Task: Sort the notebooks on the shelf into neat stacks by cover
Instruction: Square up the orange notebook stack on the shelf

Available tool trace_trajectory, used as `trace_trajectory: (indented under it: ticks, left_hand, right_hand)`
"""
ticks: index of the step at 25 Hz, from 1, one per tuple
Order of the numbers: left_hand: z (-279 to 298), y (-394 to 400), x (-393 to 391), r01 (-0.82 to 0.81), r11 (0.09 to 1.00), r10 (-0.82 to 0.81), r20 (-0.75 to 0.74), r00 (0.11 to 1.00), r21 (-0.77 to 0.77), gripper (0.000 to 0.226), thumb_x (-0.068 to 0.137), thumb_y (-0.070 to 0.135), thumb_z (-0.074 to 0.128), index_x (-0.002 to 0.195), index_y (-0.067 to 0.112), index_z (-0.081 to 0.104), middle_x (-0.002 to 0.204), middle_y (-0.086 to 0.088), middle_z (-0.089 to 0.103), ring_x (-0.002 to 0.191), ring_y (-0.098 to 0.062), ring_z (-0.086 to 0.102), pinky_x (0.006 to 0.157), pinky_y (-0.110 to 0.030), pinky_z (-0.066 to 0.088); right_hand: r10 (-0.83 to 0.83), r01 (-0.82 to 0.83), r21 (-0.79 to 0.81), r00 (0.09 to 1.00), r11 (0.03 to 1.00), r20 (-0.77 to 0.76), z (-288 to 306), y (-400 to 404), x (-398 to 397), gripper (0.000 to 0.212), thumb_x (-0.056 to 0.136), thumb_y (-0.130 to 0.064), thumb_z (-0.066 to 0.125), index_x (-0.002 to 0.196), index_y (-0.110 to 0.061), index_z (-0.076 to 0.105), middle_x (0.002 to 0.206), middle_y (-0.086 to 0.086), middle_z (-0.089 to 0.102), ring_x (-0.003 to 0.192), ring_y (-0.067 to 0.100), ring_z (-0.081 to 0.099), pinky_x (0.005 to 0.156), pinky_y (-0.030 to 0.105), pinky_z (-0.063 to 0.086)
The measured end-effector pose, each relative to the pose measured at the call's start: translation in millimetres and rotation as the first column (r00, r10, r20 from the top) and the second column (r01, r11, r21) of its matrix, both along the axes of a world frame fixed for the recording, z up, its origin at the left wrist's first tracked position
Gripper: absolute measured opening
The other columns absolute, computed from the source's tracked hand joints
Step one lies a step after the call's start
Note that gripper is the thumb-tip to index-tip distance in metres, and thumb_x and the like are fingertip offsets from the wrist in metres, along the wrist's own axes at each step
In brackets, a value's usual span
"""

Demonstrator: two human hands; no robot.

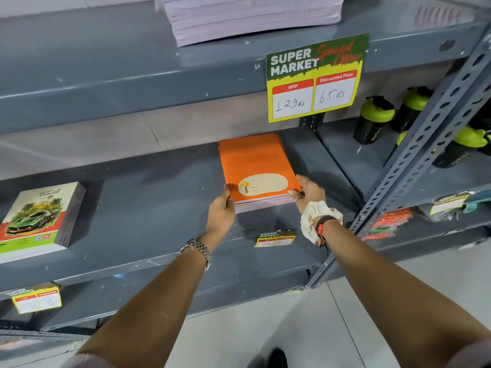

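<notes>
The orange notebook stack [259,168], at the shelf [148,208] centre, is clamped between left hand [221,211] and right hand [309,192] (edges being squared). Next, the fanned copies toward 12 o'clock need aligning.

pale paper pile [252,17]: its top is cut off by the picture's top edge.
car notebooks [39,221]: the left side runs off the picture.
small price tags [276,239]: the writing is too blurry to read.
orange notebooks [256,168]: the words in the name label are too small to read.
green-lid bottles [374,118]: some hide behind the shelf post [414,152].
left hand [221,211]: its fingers are tucked under the orange pile.
</notes>
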State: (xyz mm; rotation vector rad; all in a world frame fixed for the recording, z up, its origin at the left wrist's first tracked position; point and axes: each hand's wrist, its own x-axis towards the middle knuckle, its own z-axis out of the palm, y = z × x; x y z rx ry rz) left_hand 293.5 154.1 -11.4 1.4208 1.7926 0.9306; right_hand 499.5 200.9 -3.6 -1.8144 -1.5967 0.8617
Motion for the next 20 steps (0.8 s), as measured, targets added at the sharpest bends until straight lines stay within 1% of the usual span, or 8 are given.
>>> trace_trajectory:
  ticks: [3, 5, 7, 9, 12, 15, 17, 20]
  left_hand:
    - [2.2, -2.0, -1.3, 0.003, 1.0, -0.002, -0.029, 1.0, 0.016, 0.044, 0.097, 0.012, 0.034, 0.141, 0.014, 0.034, 0.122, -0.014, 0.063, 0.107, -0.027, 0.061, 0.088, -0.025, 0.044]
    - [4.2, -5.4, -4.1, 0.016, 0.999, -0.014, -0.057, 0.998, 0.041, 0.044, 0.094, 0.015, 0.043, 0.138, 0.014, 0.039, 0.121, -0.012, 0.065, 0.109, -0.026, 0.062, 0.089, -0.023, 0.043]
    - [4.9, -8.9, -6.3, 0.025, 0.997, -0.018, -0.086, 0.996, 0.078, 0.046, 0.089, 0.016, 0.055, 0.134, 0.013, 0.045, 0.119, -0.01, 0.067, 0.109, -0.023, 0.064, 0.092, -0.022, 0.044]
    - [2.3, -9.4, -8.7, 0.005, 0.994, 0.011, -0.141, 0.99, 0.11, 0.046, 0.086, 0.016, 0.061, 0.13, 0.012, 0.05, 0.113, -0.012, 0.07, 0.099, -0.021, 0.067, 0.092, -0.026, 0.047]
    - [-3.7, -4.6, -12.2, -0.026, 0.991, 0.052, -0.192, 0.98, 0.134, 0.045, 0.085, 0.018, 0.063, 0.128, 0.015, 0.053, 0.1, -0.018, 0.073, 0.074, -0.014, 0.059, 0.083, -0.031, 0.052]
    - [-4.3, -4.4, -11.2, -0.035, 0.991, 0.062, -0.219, 0.974, 0.127, 0.043, 0.086, 0.02, 0.061, 0.128, 0.017, 0.053, 0.093, -0.017, 0.074, 0.067, -0.023, 0.064, 0.077, -0.038, 0.058]
    - [-2.6, -5.6, -9.5, -0.034, 0.99, 0.068, -0.253, 0.965, 0.136, 0.041, 0.087, 0.02, 0.059, 0.128, 0.018, 0.053, 0.092, -0.015, 0.075, 0.059, -0.023, 0.062, 0.068, -0.034, 0.057]
    - [-0.9, -8.2, -6.5, -0.056, 0.989, 0.097, -0.318, 0.943, 0.134, 0.039, 0.089, 0.02, 0.056, 0.129, 0.017, 0.053, 0.086, -0.016, 0.074, 0.044, -0.009, 0.04, 0.059, -0.023, 0.044]
  right_hand:
    - [0.041, -0.041, 0.006, 0.999, 0.999, 0.01, 1.0, 1.4, 2.9, 0.039, 0.089, -0.004, 0.054, 0.126, -0.016, 0.05, 0.115, 0.013, 0.067, 0.106, 0.029, 0.063, 0.089, 0.024, 0.042]
    - [0.101, -0.1, -0.017, 0.995, 0.995, 0.027, 2.6, -1.0, 4.3, 0.052, 0.089, -0.003, 0.055, 0.136, -0.016, 0.041, 0.132, 0.013, 0.057, 0.116, 0.03, 0.058, 0.1, 0.03, 0.041]
    - [0.16, -0.161, -0.002, 0.981, 0.987, 0.107, 0.9, -2.1, 5.2, 0.054, 0.087, 0.001, 0.056, 0.137, -0.015, 0.042, 0.146, 0.01, 0.044, 0.128, 0.032, 0.049, 0.109, 0.034, 0.035]
    - [0.178, -0.184, 0.023, 0.969, 0.983, 0.17, -1.8, -0.9, 5.7, 0.049, 0.087, 0.001, 0.057, 0.133, -0.012, 0.048, 0.147, 0.009, 0.042, 0.128, 0.033, 0.048, 0.112, 0.039, 0.035]
    - [0.154, -0.159, 0.02, 0.977, 0.987, 0.147, -0.3, 2.2, 7.4, 0.046, 0.086, 0.005, 0.056, 0.128, -0.012, 0.054, 0.143, 0.008, 0.048, 0.11, 0.027, 0.064, 0.109, 0.038, 0.04]
    - [0.164, -0.169, 0.016, 0.972, 0.985, 0.165, 4.4, 5.4, 11.9, 0.045, 0.086, 0.006, 0.055, 0.126, -0.014, 0.057, 0.14, 0.006, 0.052, 0.108, 0.023, 0.065, 0.107, 0.031, 0.041]
    - [0.169, -0.174, 0.015, 0.969, 0.985, 0.182, 7.6, 6.7, 12.7, 0.044, 0.086, 0.005, 0.055, 0.125, -0.015, 0.057, 0.138, 0.007, 0.053, 0.11, 0.023, 0.064, 0.105, 0.03, 0.042]
    - [0.162, -0.167, 0.017, 0.971, 0.986, 0.177, 6.6, 8.1, 13.5, 0.044, 0.086, 0.003, 0.057, 0.125, -0.016, 0.057, 0.136, 0.009, 0.055, 0.112, 0.025, 0.063, 0.103, 0.029, 0.042]
